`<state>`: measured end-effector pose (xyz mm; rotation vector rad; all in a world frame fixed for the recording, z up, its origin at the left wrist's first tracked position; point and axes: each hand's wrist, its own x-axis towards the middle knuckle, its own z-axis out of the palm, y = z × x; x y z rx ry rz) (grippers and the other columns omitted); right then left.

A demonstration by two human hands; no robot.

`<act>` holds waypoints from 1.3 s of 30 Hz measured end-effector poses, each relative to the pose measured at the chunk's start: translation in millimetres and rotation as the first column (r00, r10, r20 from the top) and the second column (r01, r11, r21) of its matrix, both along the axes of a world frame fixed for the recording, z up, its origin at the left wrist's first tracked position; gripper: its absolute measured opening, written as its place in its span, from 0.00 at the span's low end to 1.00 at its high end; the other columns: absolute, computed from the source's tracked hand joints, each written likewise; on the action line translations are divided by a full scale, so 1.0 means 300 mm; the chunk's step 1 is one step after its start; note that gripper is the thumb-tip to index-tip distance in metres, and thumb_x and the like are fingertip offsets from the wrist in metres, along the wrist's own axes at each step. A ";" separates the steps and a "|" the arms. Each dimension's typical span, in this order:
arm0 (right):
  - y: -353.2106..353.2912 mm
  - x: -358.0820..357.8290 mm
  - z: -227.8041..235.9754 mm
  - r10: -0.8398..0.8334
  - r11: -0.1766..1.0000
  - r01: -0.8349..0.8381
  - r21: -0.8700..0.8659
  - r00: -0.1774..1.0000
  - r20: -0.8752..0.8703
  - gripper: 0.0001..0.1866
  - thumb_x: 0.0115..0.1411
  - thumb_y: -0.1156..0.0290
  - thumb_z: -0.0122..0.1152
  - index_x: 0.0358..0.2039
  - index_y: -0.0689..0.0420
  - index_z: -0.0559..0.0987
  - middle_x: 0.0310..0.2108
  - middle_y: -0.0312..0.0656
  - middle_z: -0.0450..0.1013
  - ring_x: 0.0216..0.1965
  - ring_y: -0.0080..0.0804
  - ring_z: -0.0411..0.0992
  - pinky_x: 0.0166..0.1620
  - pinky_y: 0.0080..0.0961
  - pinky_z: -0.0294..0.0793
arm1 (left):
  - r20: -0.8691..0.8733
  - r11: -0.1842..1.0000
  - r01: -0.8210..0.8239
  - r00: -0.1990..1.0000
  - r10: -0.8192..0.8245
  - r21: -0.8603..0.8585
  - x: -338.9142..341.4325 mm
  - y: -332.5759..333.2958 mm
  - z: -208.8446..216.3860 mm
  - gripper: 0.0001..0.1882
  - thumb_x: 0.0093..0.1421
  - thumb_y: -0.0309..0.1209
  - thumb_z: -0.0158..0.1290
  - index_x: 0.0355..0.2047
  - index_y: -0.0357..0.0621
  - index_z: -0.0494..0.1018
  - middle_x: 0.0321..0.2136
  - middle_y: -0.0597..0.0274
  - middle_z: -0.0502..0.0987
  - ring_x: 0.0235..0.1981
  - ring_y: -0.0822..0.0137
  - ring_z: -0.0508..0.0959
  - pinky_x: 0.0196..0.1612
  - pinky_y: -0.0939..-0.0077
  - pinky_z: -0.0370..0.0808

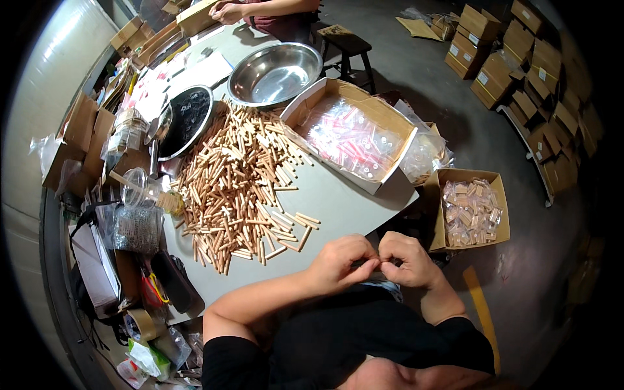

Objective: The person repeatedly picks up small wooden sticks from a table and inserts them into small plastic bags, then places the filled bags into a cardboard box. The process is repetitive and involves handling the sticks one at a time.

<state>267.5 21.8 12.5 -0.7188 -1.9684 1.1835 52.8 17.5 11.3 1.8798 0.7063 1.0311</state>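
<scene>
My left hand (344, 263) and my right hand (405, 260) meet at the fingertips just off the table's near edge, above my lap. Both are closed in a pinch, thumbs toward each other; whatever sits between the fingers is hidden or too small to name. Ahead and to the left, a big heap of short wooden dowels (224, 185) spreads over the grey table (351, 201). Beyond my hands, an open carton (383, 180) holds clear plastic bags (351, 133) with red-pink markings. To the right, a lower cardboard box (437, 214) contains many small clear packets of wooden pieces (473, 211).
Behind the heap stand a steel basin (275, 75) and a bowl of black items (188, 117). Clutter lines the left side, including a tape roll (140, 325) and a dark case (174, 283). Another person's hands (227, 12) show at the far end, near a stool (344, 42). Stacked cartons (497, 78) stand right.
</scene>
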 end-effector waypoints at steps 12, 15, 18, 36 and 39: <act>-0.003 0.088 -0.021 -0.176 0.984 0.174 -0.028 0.974 -0.142 0.07 0.52 0.73 0.60 0.26 0.59 0.71 0.27 0.40 0.66 0.29 0.33 0.65 0.33 0.27 0.66 | -0.004 0.979 0.116 0.993 -0.118 -0.171 0.107 0.084 0.056 0.04 0.58 0.24 0.60 0.31 0.35 0.78 0.28 0.56 0.79 0.28 0.67 0.79 0.33 0.76 0.74; -0.001 0.103 -0.010 -0.199 0.980 0.201 0.001 0.972 -0.124 0.06 0.52 0.73 0.59 0.26 0.59 0.71 0.27 0.40 0.65 0.28 0.33 0.65 0.33 0.27 0.66 | 0.007 0.973 0.101 0.995 -0.102 -0.210 0.095 0.100 0.053 0.04 0.58 0.24 0.60 0.31 0.34 0.78 0.28 0.56 0.80 0.29 0.67 0.79 0.33 0.76 0.74; -0.003 0.131 -0.010 -0.278 0.960 0.279 -0.003 0.956 -0.094 0.07 0.54 0.73 0.60 0.25 0.59 0.71 0.26 0.40 0.65 0.28 0.33 0.65 0.33 0.27 0.66 | -0.050 0.978 0.091 0.994 -0.102 -0.187 0.101 0.140 0.048 0.05 0.58 0.24 0.59 0.31 0.33 0.78 0.28 0.55 0.79 0.29 0.66 0.78 0.33 0.77 0.73; -0.062 0.350 -0.079 -0.863 0.496 0.844 0.207 0.451 0.228 0.09 0.53 0.77 0.67 0.24 0.64 0.74 0.24 0.41 0.69 0.23 0.29 0.68 0.29 0.26 0.68 | -0.751 0.975 0.111 0.656 0.073 0.192 0.125 0.704 0.021 0.08 0.50 0.31 0.59 0.28 0.39 0.77 0.28 0.48 0.80 0.32 0.48 0.80 0.37 0.59 0.75; -0.036 0.270 -0.069 -0.771 0.635 0.740 0.223 0.590 0.238 0.09 0.53 0.77 0.68 0.24 0.64 0.74 0.24 0.42 0.69 0.23 0.31 0.69 0.29 0.26 0.69 | -0.526 0.978 -0.074 0.833 0.169 0.196 0.066 0.653 0.102 0.07 0.52 0.27 0.60 0.28 0.37 0.76 0.25 0.50 0.80 0.27 0.55 0.80 0.33 0.66 0.76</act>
